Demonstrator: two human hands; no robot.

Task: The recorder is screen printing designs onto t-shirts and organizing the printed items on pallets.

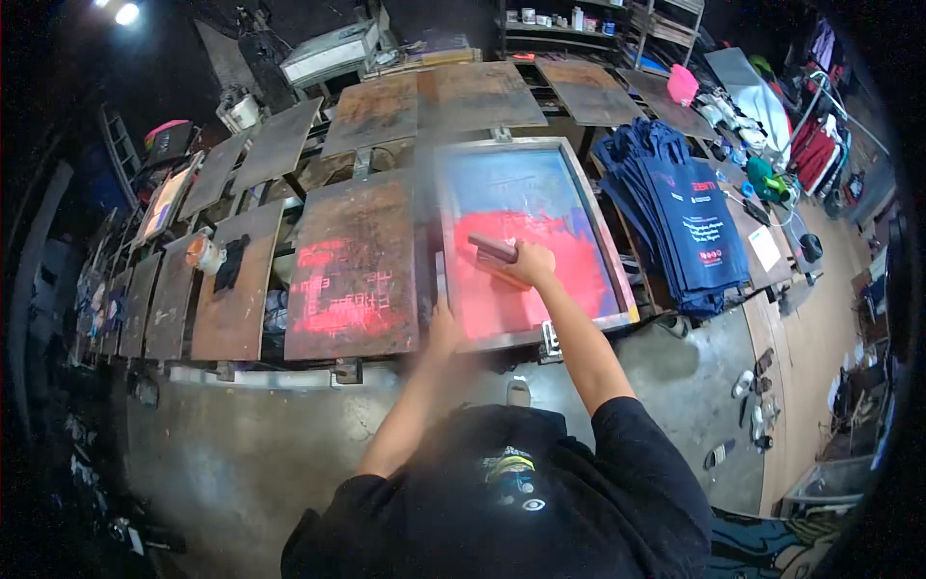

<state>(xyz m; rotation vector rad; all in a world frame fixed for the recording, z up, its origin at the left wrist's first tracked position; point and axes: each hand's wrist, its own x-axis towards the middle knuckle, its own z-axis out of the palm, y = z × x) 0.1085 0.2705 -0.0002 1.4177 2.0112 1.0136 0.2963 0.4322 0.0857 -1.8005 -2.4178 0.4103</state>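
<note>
My right hand (533, 262) is closed around a squeegee (494, 249), whose long handle slants up to the left. Its blade rests in pink-red ink (526, 227) spread over the lower part of a printing screen (506, 174). The upper mesh looks blue. My left hand (445, 330) is at the near left corner of the screen's frame. A hazy smear across the picture blurs its fingers, so their grip cannot be made out. Left of the screen lies a brown board (352, 265) with pink-red ink marks.
Dark blue printed tote bags (699, 217) are piled right of the screen. More brown boards (236, 289) line the table, one bearing an ink tub (203, 253) and a black cloth (230, 262). Shelves (564, 37) stand behind. Slippers (719, 454) lie on the floor at right.
</note>
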